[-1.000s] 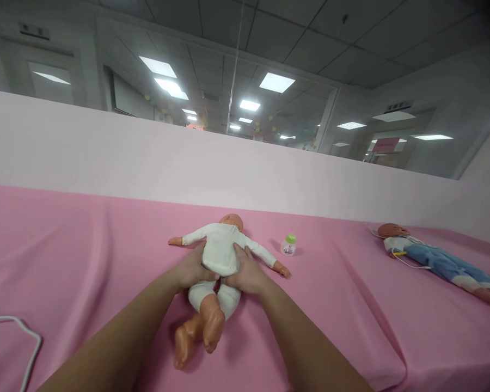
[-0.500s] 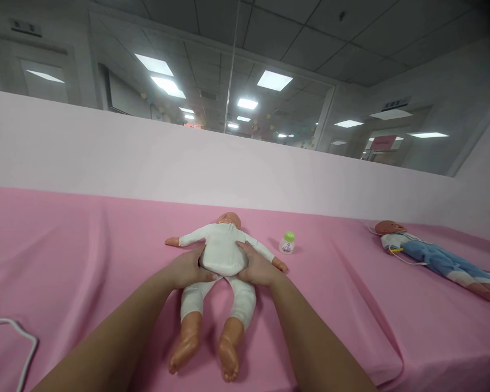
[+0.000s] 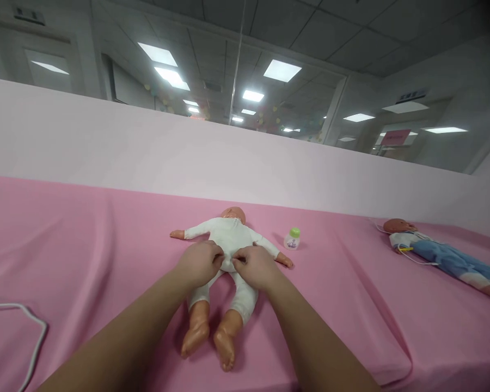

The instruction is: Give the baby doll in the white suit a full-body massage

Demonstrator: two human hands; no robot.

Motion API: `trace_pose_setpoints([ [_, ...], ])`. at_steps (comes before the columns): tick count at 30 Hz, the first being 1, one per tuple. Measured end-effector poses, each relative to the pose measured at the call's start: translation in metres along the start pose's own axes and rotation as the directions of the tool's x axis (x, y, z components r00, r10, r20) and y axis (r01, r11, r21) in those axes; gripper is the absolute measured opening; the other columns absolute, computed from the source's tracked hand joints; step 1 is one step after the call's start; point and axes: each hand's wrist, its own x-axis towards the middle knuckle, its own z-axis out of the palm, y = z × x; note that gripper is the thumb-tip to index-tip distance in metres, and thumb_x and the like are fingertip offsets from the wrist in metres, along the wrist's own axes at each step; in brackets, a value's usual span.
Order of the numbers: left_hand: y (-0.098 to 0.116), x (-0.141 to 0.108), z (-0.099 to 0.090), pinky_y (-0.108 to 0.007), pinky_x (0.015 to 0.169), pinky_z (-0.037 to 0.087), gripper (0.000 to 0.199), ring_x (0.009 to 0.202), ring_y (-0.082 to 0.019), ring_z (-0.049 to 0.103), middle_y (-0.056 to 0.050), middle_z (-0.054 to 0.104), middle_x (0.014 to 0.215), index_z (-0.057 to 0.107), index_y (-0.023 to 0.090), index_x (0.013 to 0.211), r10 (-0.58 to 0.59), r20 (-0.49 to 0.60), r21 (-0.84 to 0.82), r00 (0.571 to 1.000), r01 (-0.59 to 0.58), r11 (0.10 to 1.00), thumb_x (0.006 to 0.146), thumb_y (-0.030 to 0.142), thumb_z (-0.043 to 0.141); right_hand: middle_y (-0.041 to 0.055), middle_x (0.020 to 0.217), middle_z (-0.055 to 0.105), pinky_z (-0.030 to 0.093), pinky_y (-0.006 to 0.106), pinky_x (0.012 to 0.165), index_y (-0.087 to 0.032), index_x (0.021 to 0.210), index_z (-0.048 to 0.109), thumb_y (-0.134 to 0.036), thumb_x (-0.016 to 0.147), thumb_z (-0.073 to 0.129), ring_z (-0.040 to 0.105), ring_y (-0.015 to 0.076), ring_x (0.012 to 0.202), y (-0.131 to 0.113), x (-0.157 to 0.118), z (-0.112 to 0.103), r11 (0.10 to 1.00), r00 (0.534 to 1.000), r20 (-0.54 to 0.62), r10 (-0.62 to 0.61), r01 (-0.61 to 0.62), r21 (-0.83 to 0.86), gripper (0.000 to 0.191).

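A baby doll in a white top and white trousers lies on its back on the pink sheet, head away from me, arms spread, feet bare. My left hand is closed in a pinch at the lower edge of the white top. Opposite it, my right hand pinches the same hem, a short distance away. Both hands cover the sides of the doll's waist. The fingertips curl inward and the cloth between them is small in view.
A small bottle with a green cap stands right of the doll. Another doll in blue clothes with a thin tube lies at the far right. A white cable runs at the lower left. Behind the sheet rises a white wall with windows.
My hands were spread around the doll's waist; now they have come together over its lower belly with fingers pinched. The doll's feet have shifted slightly, and the camera view has moved a little.
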Motion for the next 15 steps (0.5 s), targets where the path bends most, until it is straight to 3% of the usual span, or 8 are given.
trace_pose_setpoints([
  [3, 0.003, 0.000, 0.003, -0.038, 0.060, 0.043, 0.027, 0.062, -0.024, 0.060, -0.010, 0.068, 0.069, 0.067, 0.019, 0.063, 0.001, 0.040, 0.037, 0.999, -0.002, 0.999, 0.087, 0.026, 0.057, -0.0012, 0.059, 0.062, 0.035, 0.030, 0.063, -0.021, 0.059, 0.062, -0.020, 0.084, 0.059, 0.050, 0.0147, 0.059, 0.001, 0.001, 0.003, 1.000, 0.999, 0.035, -0.004, 0.005, -0.026, 0.025],
  [8, 0.012, -0.006, -0.002, -0.038, 0.055, 0.038, 0.031, 0.051, -0.021, 0.051, -0.006, 0.053, 0.049, 0.064, 0.020, 0.054, 0.017, 0.110, 0.025, 0.994, -0.020, 0.999, 0.082, 0.032, 0.059, -0.0034, 0.054, 0.053, 0.027, 0.029, 0.054, -0.021, 0.055, 0.054, -0.017, 0.078, 0.058, 0.042, 0.0130, 0.055, -0.001, -0.002, 0.004, 0.997, 0.996, 0.087, -0.008, 0.001, 0.081, 0.024],
  [12, 0.015, -0.008, -0.007, -0.035, 0.061, 0.039, 0.027, 0.063, -0.020, 0.058, -0.006, 0.066, 0.069, 0.068, 0.020, 0.062, 0.051, -0.022, 0.025, 0.998, -0.050, 0.998, 0.084, 0.027, 0.055, -0.0027, 0.061, 0.061, 0.033, 0.027, 0.056, -0.021, 0.062, 0.058, -0.019, 0.082, 0.057, 0.050, 0.0136, 0.059, -0.001, -0.001, 0.006, 0.988, 1.000, 0.003, 0.011, -0.011, 0.151, 0.020],
  [15, 0.013, -0.006, -0.005, -0.034, 0.071, 0.043, 0.025, 0.081, -0.022, 0.065, -0.006, 0.072, 0.084, 0.075, 0.021, 0.076, 0.055, -0.087, -0.024, 0.995, -0.057, 0.998, 0.088, 0.027, 0.055, 0.0003, 0.077, 0.071, 0.040, 0.027, 0.066, -0.021, 0.072, 0.065, -0.023, 0.085, 0.060, 0.060, 0.0165, 0.075, 0.001, 0.002, 0.009, 0.989, 0.995, -0.099, -0.016, 0.030, 0.144, 0.013],
])
